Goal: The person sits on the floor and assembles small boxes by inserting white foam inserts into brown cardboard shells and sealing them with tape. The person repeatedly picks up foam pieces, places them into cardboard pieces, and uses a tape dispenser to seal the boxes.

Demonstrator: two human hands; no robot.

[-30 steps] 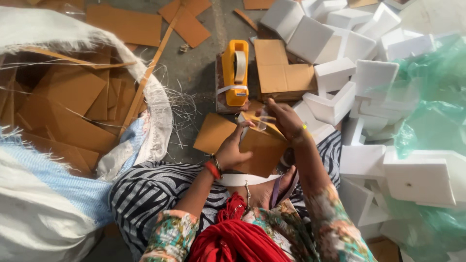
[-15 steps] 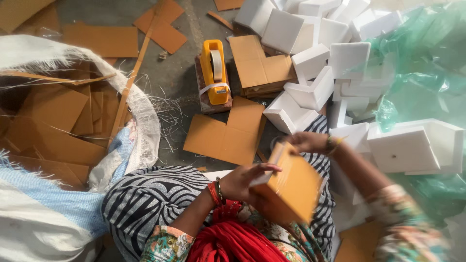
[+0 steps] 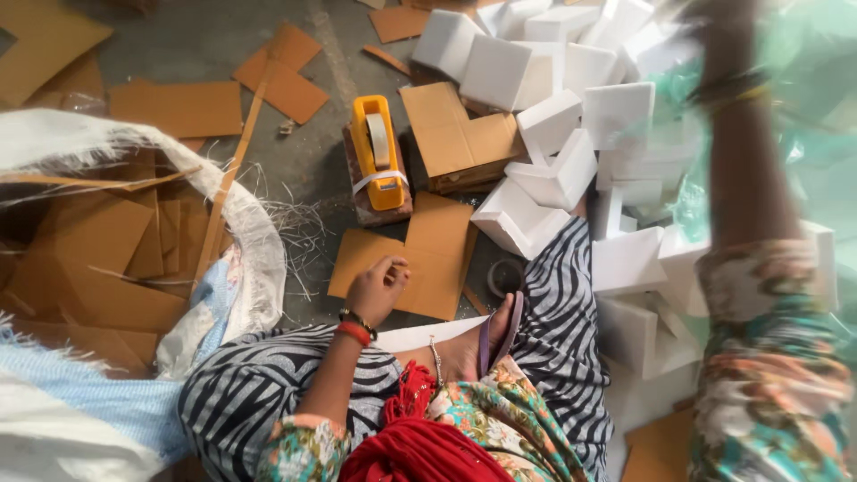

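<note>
A: What is your left hand (image 3: pixel 379 286) doing?
B: It's loosely curled, fingertips resting on the flat cardboard sheet (image 3: pixel 420 259) on the floor before your knees.
A: And your right hand (image 3: pixel 728 27)?
B: Raised at the top edge, blurred; I can't tell its grip. The yellow tape dispenser (image 3: pixel 378 153) sits just beyond the sheet, white foam blocks (image 3: pixel 553 170) to the right.

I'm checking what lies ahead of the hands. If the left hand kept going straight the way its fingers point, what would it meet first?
The left hand already rests curled on the flat cardboard sheet. Straight ahead across that sheet, it would probably first meet the yellow tape dispenser, though depth is hard to judge.
</note>
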